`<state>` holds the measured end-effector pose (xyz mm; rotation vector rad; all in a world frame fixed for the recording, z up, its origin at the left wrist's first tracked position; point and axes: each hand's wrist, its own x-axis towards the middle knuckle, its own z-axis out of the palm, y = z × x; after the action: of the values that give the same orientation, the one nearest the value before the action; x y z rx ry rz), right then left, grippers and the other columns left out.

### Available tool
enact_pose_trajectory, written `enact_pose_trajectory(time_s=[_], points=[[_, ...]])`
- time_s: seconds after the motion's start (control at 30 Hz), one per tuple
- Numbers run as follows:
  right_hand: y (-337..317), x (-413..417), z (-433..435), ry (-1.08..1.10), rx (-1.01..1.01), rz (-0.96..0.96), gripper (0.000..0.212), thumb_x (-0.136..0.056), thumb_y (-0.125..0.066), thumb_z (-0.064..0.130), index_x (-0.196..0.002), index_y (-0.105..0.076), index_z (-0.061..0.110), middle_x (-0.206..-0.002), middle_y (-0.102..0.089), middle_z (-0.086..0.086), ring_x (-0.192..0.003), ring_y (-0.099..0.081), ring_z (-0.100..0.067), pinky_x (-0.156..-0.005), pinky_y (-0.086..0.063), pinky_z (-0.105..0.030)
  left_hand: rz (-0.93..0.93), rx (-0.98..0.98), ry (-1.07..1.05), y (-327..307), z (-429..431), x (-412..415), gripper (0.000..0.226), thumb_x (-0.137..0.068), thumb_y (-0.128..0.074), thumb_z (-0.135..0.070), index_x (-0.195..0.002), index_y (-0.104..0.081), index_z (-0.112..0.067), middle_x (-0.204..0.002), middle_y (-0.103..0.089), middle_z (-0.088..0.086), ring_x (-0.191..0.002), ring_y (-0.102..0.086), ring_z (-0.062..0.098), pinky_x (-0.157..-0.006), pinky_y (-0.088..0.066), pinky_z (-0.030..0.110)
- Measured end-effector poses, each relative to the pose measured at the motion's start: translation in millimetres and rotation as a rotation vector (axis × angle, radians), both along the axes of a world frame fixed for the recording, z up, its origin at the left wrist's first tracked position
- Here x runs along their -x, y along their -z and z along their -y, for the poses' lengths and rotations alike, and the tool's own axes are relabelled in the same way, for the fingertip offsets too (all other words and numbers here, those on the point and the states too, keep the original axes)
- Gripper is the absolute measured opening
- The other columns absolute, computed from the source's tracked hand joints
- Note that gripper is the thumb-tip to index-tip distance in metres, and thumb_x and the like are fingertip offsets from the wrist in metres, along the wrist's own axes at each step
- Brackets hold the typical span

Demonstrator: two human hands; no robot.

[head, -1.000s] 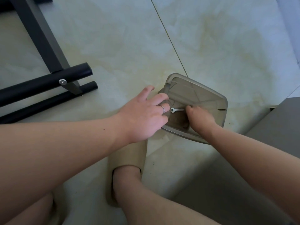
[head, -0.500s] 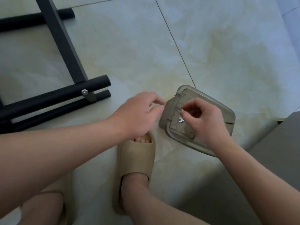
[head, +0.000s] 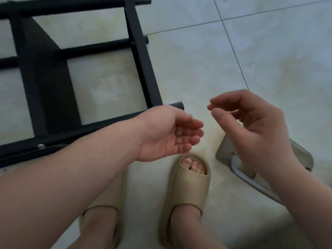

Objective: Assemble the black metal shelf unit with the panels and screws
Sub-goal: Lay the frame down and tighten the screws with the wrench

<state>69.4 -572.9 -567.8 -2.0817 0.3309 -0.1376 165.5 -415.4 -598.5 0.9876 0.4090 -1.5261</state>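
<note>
The left hand [head: 167,135] lies palm up with its fingers relaxed and a little bent, cupping small metal fittings [head: 178,133] in the hollow of the palm; they are blurred, so I cannot tell whether they are screws, nuts or washers. The right hand [head: 255,128] hangs just to its right, a gap between them. Its fingers are loosely curled, with forefinger and thumb near each other but apart, and nothing shows between them. Just beyond the left hand's thumb side is the open end of a round rail [head: 177,106] of the black metal frame [head: 143,65]. This is the nearest part of the shelf unit, and it is much closer to the left hand than to the right. From that end the rail's long axis runs back leftward alongside the left forearm. A flat upright meets it just left of the end and runs away from the hand towards the far side. Further left along the nearer rail, beside the forearm, a screw head [head: 41,146] is already seated. The next move is probably for the right hand to reach left and pick a fitting out of the palm, then carry it on past the left hand to the rail end. Below the right hand is a clear plastic box [head: 298,155], and nearer the person are beige slippers [head: 188,187] on the tiled floor.
</note>
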Motion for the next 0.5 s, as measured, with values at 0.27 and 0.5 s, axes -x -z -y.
enact_pose_trajectory(time_s=[0.27, 0.5], points=[[14, -44, -1, -0.376, 0.328, -0.133, 0.041, -0.094, -0.066, 0.032, -0.133, -0.06, 0.022, -0.128, -0.06, 0.014, -0.122, -0.054, -0.007, -0.101, -0.044, -0.027, 0.189, 0.053, -0.171, -11, -45, -44, 0.042, -0.094, -0.027, 0.016, -0.1, -0.065, -0.001, -0.079, -0.073, 0.009, -0.065, -0.07, 0.013, -0.053, -0.055, 0.019], [40, -94, -6, -0.859, 0.695, -0.244, 0.113, -0.077, -0.054, 0.077, -0.163, -0.002, 0.025, -0.169, 0.007, 0.013, -0.155, 0.01, -0.009, -0.122, -0.002, -0.03, 0.533, -0.305, -0.279, 15, -68, -72, 0.029, -0.104, -0.039, 0.003, -0.1, -0.065, -0.009, -0.09, -0.076, 0.007, -0.072, -0.074, 0.009, -0.059, -0.058, 0.02]])
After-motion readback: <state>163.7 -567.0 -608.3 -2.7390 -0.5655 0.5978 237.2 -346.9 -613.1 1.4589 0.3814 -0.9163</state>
